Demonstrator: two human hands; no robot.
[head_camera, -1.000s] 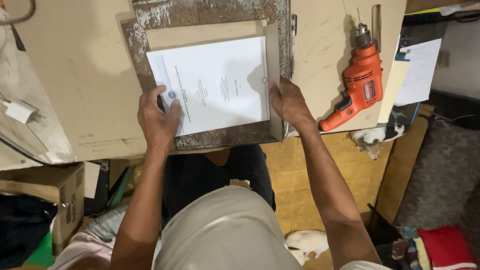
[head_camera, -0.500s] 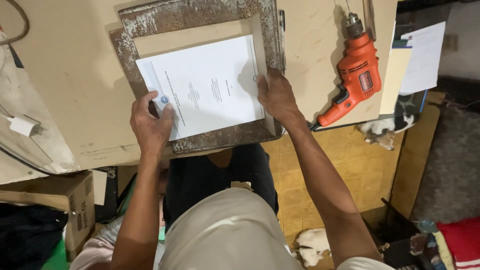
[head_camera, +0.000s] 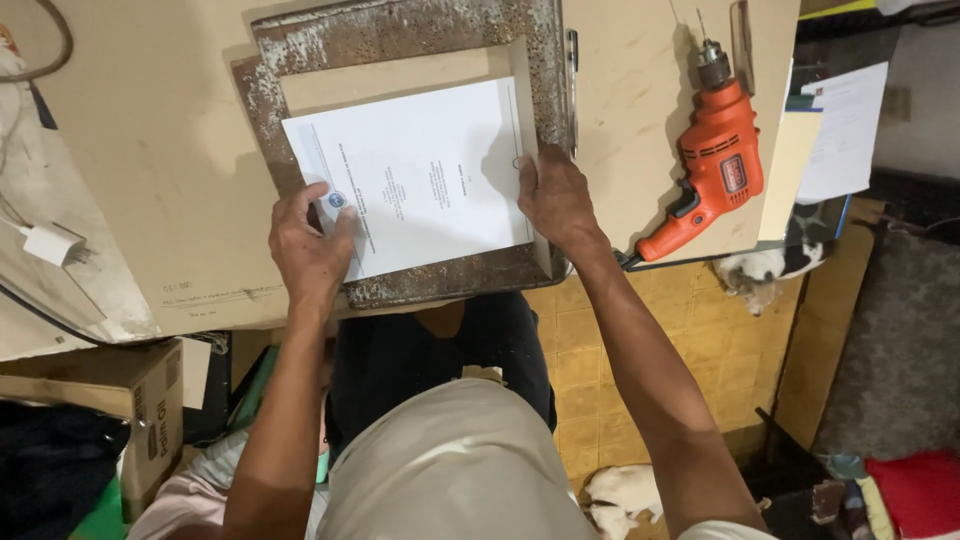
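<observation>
Pressing a sheet (head_camera: 425, 180) into a frame (head_camera: 400, 40), we keep left hand (head_camera: 308, 250) and right hand (head_camera: 555, 200) spread flat on it; drill (head_camera: 715, 170) nearby.

— What did you have around you?
— A pale plywood table (head_camera: 150, 150) stood over a yellow tiled floor (head_camera: 590, 370).
— And at your sides?
— You had a cardboard box (head_camera: 110, 390) at your left, a grey rug (head_camera: 890, 350) and red cloth (head_camera: 920, 490) at your right. Light fell evenly from above.
</observation>
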